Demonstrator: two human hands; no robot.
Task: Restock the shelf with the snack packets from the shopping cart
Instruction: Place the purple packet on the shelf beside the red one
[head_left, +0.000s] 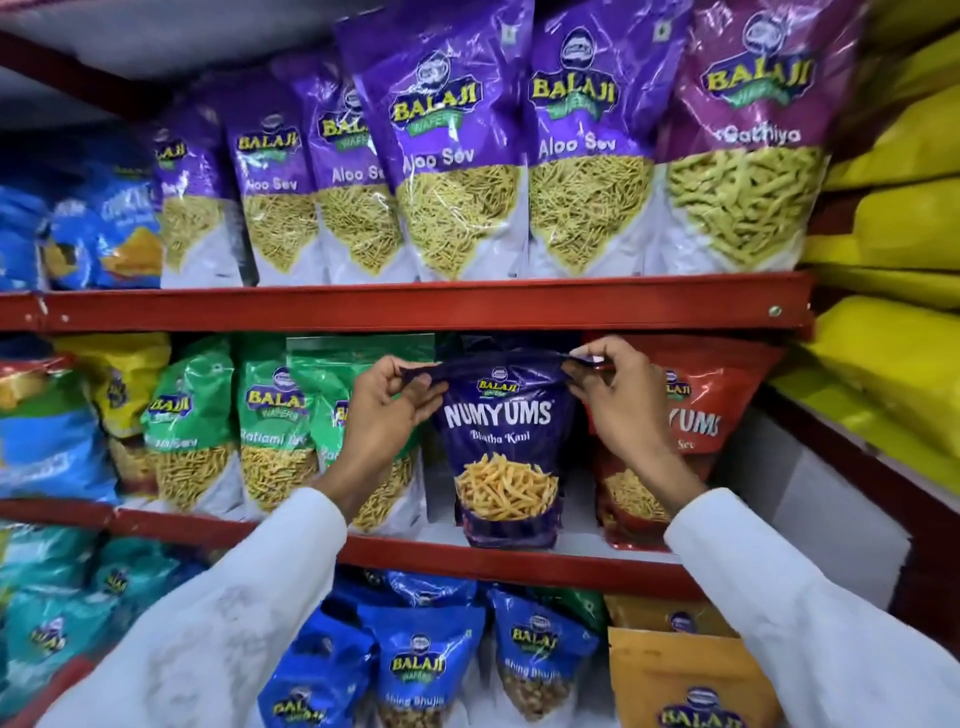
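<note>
A dark blue Numyums snack packet (506, 452) stands upright on the middle shelf (415, 556), between green Ratlami Sev packets (270, 426) and a red Numyums Sev packet (696, 415). My left hand (387, 410) pinches the packet's top left corner. My right hand (621, 400) pinches its top right corner. The packet's bottom rests at the shelf's front edge. The shopping cart is out of sight.
Purple Aloo Sev packets (452, 156) and a Gathiya packet (748, 156) fill the upper shelf above a red rail (415, 304). Blue Sing Bhujia packets (415, 670) and an orange packet (670, 680) sit below. Yellow packets (904, 208) are stacked at the right.
</note>
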